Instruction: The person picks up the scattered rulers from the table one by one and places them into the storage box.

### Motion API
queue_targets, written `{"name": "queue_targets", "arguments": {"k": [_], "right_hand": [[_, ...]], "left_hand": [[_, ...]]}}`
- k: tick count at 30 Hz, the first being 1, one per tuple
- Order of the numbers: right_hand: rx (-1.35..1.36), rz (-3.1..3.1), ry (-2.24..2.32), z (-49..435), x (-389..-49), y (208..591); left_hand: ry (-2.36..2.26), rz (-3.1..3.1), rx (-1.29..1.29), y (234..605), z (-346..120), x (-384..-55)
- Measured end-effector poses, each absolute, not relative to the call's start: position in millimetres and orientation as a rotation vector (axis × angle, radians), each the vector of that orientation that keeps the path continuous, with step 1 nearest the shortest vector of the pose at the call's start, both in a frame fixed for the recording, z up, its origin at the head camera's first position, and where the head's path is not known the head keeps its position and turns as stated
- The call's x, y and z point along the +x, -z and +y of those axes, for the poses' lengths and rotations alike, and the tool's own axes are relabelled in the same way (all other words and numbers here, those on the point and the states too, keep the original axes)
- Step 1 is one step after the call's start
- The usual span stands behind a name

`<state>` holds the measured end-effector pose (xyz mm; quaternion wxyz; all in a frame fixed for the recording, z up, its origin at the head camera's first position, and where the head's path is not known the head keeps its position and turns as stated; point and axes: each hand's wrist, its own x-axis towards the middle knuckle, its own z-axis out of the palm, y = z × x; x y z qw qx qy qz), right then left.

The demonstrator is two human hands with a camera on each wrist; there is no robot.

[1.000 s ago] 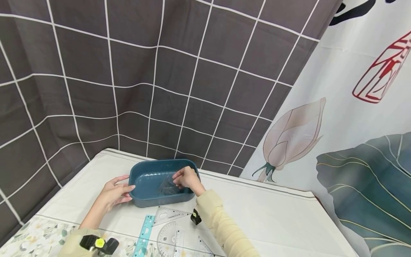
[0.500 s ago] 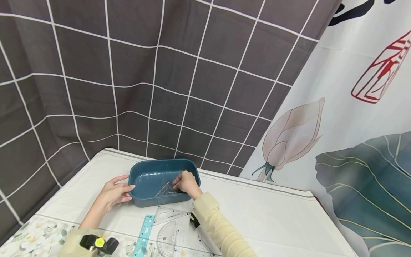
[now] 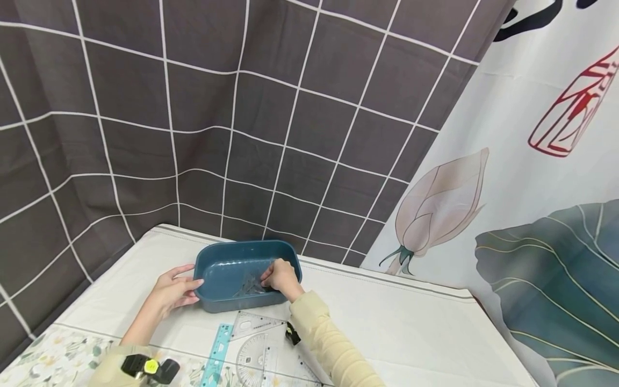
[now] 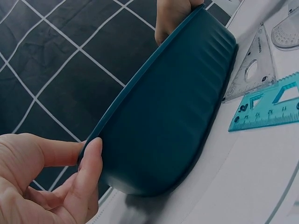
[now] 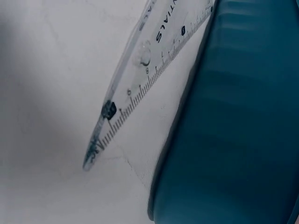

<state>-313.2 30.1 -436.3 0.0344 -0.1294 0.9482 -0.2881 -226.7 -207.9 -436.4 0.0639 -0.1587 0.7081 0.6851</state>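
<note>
From here the left hand (image 3: 174, 290) pinches the blue bin (image 3: 237, 305) at its rim, the surest grip; the bin, on the table (image 3: 377, 317), looks light and stiff. Inside lies 1 clear piece (image 3: 249, 285) (thin, maybe slippery; I'd take its edge). The right hand's (image 3: 280, 277) fingers bunch beside it; whether they pinch, I can't tell.

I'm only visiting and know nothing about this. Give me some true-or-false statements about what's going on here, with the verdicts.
1. The left hand pinches the rim of the teal bin. True.
2. The bin stands upside down. False: its opening faces up.
3. The right hand reaches into the bin. True.
4. A light-blue ruler lies outside the bin. True.
5. Both hands hold the ruler. False: neither touches it.
</note>
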Motion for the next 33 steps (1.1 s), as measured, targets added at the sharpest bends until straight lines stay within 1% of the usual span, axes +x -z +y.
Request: {"name": "queue_targets", "arguments": {"k": [9,16,24,33], "right_hand": [[-0.606,2.952,1.019,30.5,-305.5,430.8],[-0.641,2.912,1.108,29.9,-295.7,416.7],[-0.76,2.951,1.116,34.8,-279.5,405.0],[-0.746,2.94,1.128,42.6,-260.4,396.2]], "left_hand": [[-2.069,2.154,-0.481,437.6,-207.3,-226.4],[-2.074,2.159,-0.482,435.2,-206.6,-226.8],[-2.065,2.175,-0.472,434.2,-205.7,-226.5],[-2.068,2.176,-0.475,434.8,-206.3,-226.1]]}}
